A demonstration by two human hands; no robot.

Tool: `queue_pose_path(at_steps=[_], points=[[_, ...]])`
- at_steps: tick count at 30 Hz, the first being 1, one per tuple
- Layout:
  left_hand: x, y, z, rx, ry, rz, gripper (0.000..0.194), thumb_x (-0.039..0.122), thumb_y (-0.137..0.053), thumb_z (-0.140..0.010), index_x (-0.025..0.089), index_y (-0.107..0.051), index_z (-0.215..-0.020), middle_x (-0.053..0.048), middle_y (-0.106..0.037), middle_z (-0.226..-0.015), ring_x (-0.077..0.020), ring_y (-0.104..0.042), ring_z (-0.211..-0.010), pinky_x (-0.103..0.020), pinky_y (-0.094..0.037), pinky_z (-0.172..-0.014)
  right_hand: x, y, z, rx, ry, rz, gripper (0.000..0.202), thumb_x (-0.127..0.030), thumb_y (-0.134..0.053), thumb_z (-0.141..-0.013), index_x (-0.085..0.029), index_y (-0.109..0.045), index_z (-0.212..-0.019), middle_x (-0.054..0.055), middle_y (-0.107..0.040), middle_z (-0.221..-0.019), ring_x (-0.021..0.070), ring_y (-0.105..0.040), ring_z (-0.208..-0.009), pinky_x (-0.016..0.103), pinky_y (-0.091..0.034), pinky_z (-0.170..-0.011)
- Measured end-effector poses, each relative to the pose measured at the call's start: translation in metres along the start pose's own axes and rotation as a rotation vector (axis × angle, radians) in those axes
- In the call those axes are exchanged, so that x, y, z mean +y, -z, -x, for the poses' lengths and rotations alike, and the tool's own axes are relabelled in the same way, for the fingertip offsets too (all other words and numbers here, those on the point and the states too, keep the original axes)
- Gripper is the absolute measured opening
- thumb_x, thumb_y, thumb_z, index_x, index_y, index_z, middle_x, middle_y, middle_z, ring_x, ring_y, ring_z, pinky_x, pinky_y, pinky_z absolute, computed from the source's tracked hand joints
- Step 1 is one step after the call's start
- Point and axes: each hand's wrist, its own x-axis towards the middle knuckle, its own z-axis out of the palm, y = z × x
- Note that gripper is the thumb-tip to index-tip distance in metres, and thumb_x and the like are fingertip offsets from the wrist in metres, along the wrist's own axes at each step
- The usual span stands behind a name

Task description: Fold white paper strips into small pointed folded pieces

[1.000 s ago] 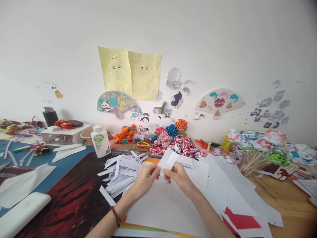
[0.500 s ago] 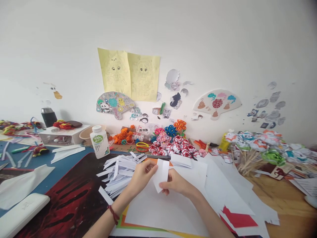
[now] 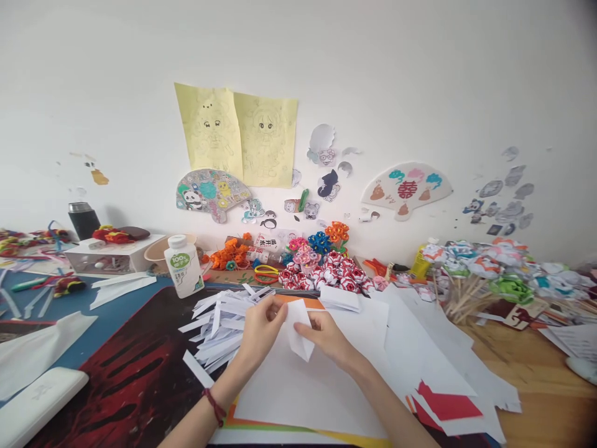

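Observation:
A small folded white paper (image 3: 299,339) is held up between my two hands, above a large white sheet (image 3: 321,398) that lies over coloured sheets. My left hand (image 3: 264,323) pinches the paper's upper left edge between thumb and fingers. From the right, my right hand (image 3: 324,333) grips it, with the thumb on its front face and the fingers mostly hidden behind. Beside my left hand lies a heap of white paper strips (image 3: 219,326). Behind my right hand is a small stack of folded white paper (image 3: 340,298).
A white bottle (image 3: 183,267) stands behind the strips. Paper and craft flowers (image 3: 342,274) line the wall side. More white sheets (image 3: 424,348) and red paper (image 3: 450,404) lie at right; a white case (image 3: 41,407) is at front left.
The folded paper has turned and tilted in my hands. My right thumb has moved up its face, and my left hand has shifted slightly left. The whole view has shifted a little.

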Motion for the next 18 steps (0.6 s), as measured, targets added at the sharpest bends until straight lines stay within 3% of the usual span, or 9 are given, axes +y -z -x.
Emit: queue_pose_path(at_steps=[7,12,18], points=[[-0.001,0.001,0.006,0.023,-0.083,-0.100,0.018,0.032,-0.057,-0.083,0.021,-0.062,-0.068,-0.004,-0.057,-0.070,-0.0191,-0.052,-0.070,-0.026,-0.033,-0.063,0.007,-0.008,-0.002,0.143,-0.019,0.078,0.033,-0.045,-0.060,-0.081,-0.016,-0.059,-0.066,0.002,-0.062,-0.059,0.0194,-0.061,-0.050,0.026,-0.045,-0.043],[0.008,0.011,-0.005,-0.108,0.027,0.212,0.024,0.038,-0.054,-0.086,0.019,-0.065,-0.079,-0.003,-0.060,-0.071,-0.0167,-0.051,-0.066,-0.026,-0.037,-0.063,0.001,0.000,-0.001,0.135,0.007,0.088,0.032,-0.041,-0.057,-0.083,-0.014,-0.061,-0.068,0.002,-0.060,-0.059,0.0169,-0.059,-0.050,0.025,-0.045,-0.045],[0.008,0.012,-0.009,-0.267,0.116,0.464,0.035,0.042,-0.049,-0.089,0.015,-0.059,-0.070,-0.002,-0.056,-0.068,-0.0123,-0.049,-0.062,-0.023,-0.040,-0.060,-0.010,0.006,0.003,0.071,0.063,0.044,0.030,-0.038,-0.056,-0.085,-0.012,-0.063,-0.074,0.000,-0.054,-0.058,0.0114,-0.051,-0.048,0.021,-0.042,-0.044]])
